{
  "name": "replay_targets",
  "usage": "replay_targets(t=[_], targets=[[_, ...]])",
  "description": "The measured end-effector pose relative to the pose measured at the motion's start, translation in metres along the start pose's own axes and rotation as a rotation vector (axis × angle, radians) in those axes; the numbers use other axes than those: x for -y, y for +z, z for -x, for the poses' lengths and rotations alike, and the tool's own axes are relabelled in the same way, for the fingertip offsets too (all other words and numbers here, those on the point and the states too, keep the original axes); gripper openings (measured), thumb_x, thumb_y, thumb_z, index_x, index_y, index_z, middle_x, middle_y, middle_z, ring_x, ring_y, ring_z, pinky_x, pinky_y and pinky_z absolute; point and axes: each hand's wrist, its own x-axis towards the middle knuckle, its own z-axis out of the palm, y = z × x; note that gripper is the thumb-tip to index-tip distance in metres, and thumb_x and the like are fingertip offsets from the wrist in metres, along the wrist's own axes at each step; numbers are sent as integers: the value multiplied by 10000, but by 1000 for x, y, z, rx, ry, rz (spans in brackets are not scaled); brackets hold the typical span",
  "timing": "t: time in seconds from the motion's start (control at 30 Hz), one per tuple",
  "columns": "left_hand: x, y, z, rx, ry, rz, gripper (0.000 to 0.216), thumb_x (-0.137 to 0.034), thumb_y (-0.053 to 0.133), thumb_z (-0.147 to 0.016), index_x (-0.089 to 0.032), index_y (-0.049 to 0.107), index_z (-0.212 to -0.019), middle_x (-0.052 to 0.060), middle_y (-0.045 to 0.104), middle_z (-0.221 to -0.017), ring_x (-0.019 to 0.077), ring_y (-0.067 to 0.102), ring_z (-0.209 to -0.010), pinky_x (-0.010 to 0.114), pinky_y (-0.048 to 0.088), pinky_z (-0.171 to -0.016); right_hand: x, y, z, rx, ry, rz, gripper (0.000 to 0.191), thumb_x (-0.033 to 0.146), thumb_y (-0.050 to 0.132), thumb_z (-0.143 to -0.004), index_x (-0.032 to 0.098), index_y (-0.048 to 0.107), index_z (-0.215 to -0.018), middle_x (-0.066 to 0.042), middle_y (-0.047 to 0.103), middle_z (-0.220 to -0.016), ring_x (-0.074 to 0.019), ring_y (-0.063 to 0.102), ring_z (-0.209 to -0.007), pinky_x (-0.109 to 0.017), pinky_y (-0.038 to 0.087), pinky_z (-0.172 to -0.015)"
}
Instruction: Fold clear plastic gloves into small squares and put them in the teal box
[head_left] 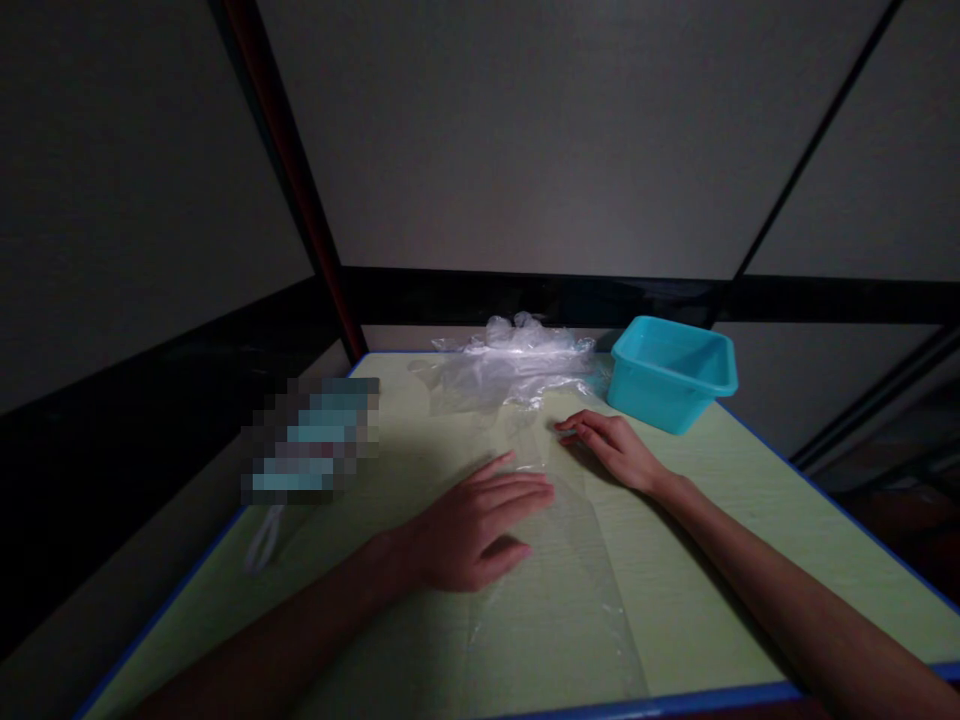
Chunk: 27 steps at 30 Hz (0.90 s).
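Observation:
A clear plastic sheet or bag (559, 560) lies flat on the pale green table (735, 560), running from the near edge towards the far end. My left hand (472, 525) rests on its left part, fingers stretched out and together, palm down. My right hand (611, 448) lies flat at the sheet's far right edge, its fingertips pointing left onto the plastic. Neither hand grips anything.
A crumpled pile of clear plastic (510, 365) sits at the table's far end. A turquoise plastic tub (671, 372) stands at the far right corner. A blurred-out object (311, 440) lies at the left edge, a white loop (262, 540) near it. Dark walls surround the table.

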Motion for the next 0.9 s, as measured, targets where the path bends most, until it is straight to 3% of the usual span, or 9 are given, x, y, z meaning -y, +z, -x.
replay_targets(t=[0.17, 0.3, 0.4, 0.57, 0.9], targets=[[-22, 5, -4, 143, 163, 68, 482, -319, 435, -834, -87, 383, -1253, 125, 403, -1310, 198, 282, -1256, 338, 195, -1055, 6, -2, 0, 26, -62, 77, 294, 289, 313, -904, 160, 552, -1013, -72, 647, -947, -185, 603, -874, -341, 454, -780], [-33, 3, -6, 246, 230, 99, 557, -374, 410, -849, -30, 334, -1280, 145, 335, -1349, 207, 223, -1278, 323, 161, -1066, 18, -1, -1, 212, -230, 236, 331, 261, 286, -912, 190, 478, -1171, -62, 538, -1192, -192, 445, -1139, -462, 226, -1002], [-36, 1, -5, 302, 209, 109, 585, -376, 396, -861, -34, 267, -1318, 131, 236, -1395, 205, 165, -1294, 312, 117, -1074, 25, 3, -3, 362, -286, 312, 363, 254, 287, -911, 192, 415, -1245, -51, 485, -1256, -192, 315, -1237, -495, 109, -1030], [-39, 0, -4, 347, 191, 124, 580, -370, 353, -880, -47, 216, -1341, 111, 186, -1413, 193, 124, -1302, 306, 82, -1077, 25, 6, -4, 449, -296, 359, 384, 249, 293, -904, 183, 394, -1269, -53, 445, -1290, -189, 270, -1259, -493, 102, -1032], [-42, 1, -3, 326, 216, 157, 566, -382, 327, -885, -65, 223, -1343, 108, 195, -1409, 213, 142, -1297, 342, 119, -1074, 21, 6, -3, 437, -265, 395, 392, 257, 263, -913, 184, 379, -1281, -48, 422, -1307, -184, 285, -1252, -476, 136, -1031]])
